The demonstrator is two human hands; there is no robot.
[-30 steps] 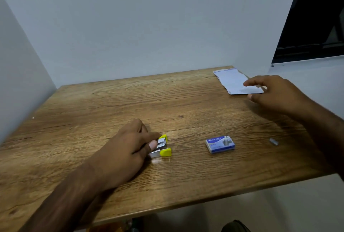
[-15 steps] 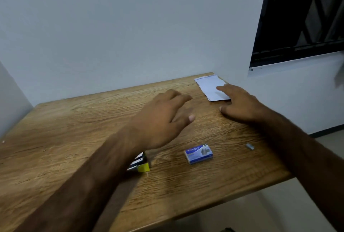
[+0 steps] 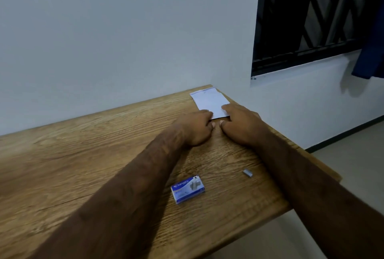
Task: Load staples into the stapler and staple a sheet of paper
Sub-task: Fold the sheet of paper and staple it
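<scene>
White paper [image 3: 209, 100] at the worktop [image 3: 83, 154] corner: your left hand [image 3: 195, 127] and right hand [image 3: 241, 125] rest fingers on its near edge, can't tell if they're gripping

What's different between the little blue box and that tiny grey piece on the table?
The box is blue and white with printing; the grey piece, apparently a strip of staples, is plain metal. The box is much larger than the grey piece. The box lies nearer the left forearm, the grey piece beside the right forearm. Both lie on the wooden table, untouched.
</scene>
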